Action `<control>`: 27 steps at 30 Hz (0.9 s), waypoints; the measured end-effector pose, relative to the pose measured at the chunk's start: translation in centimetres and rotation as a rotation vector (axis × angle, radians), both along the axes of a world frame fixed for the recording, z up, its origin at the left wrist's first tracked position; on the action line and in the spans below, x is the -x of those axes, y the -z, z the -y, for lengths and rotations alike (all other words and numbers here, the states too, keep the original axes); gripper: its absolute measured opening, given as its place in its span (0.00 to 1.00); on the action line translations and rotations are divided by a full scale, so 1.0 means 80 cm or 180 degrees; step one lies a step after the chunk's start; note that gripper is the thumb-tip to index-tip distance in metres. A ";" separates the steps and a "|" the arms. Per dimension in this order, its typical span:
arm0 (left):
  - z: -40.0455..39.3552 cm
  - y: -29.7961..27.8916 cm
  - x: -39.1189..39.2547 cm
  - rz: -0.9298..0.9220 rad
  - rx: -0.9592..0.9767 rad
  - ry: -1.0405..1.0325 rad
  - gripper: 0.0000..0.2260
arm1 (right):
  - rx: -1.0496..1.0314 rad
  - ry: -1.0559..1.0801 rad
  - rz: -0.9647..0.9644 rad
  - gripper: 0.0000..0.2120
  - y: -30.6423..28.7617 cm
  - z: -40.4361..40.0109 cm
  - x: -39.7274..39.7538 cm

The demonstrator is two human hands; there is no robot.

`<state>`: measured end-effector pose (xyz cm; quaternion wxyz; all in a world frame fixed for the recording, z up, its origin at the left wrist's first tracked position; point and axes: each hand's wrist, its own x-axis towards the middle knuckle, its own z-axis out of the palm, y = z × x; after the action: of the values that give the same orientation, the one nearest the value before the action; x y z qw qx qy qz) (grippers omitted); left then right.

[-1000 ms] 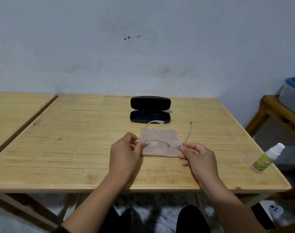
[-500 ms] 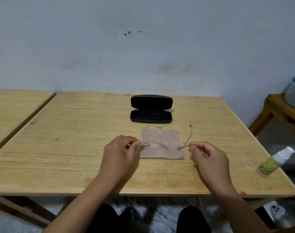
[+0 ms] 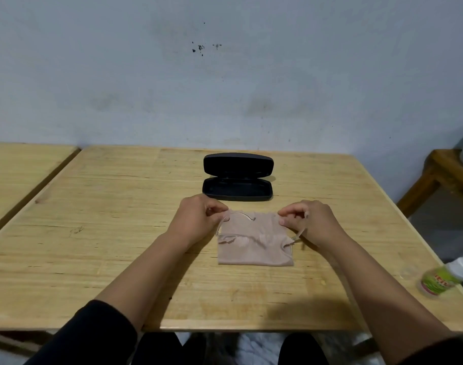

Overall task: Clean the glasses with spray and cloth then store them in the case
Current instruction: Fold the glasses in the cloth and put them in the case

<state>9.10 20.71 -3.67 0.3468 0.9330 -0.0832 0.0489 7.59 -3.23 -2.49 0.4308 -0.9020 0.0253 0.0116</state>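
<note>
Both hands, left hand (image 3: pixel 198 219) and right hand (image 3: pixel 309 222), pinch thin clear-framed glasses (image 3: pixel 251 234) over soft beige cloth (image 3: pixel 254 248), frame centre; hard black oblong case (image 3: pixel 237 177) behind, lid up, interior looks bare.

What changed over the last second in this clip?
Both hands moved from the near corners of the glasses toward the case: the left hand now pinches at the left temple tip, the right hand at the right temple. The left temple has swung inward. The cloth, case and spray bottle stayed put.
</note>
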 end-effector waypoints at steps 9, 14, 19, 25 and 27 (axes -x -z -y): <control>-0.005 0.006 -0.001 -0.0292 0.0759 0.0175 0.05 | -0.0898 -0.0117 -0.0188 0.05 0.000 0.012 0.000; -0.012 -0.005 0.013 -0.0609 0.1505 0.0851 0.09 | -0.1555 -0.0620 -0.0541 0.09 -0.008 0.018 0.012; -0.016 0.006 0.014 -0.0449 0.0885 0.0968 0.15 | -0.1297 -0.0844 -0.0653 0.12 -0.007 0.017 0.016; -0.020 0.003 0.034 0.0021 0.0747 0.0296 0.11 | -0.1223 -0.0003 -0.0086 0.08 -0.001 0.011 0.028; -0.023 0.002 0.051 0.0124 0.0686 0.0054 0.08 | -0.0999 0.0189 0.0133 0.08 -0.001 0.012 0.041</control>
<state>5.04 22.52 -3.87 0.4439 0.8884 -0.0920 0.0728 4.28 -4.22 -2.41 0.5670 -0.8226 0.0408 -0.0161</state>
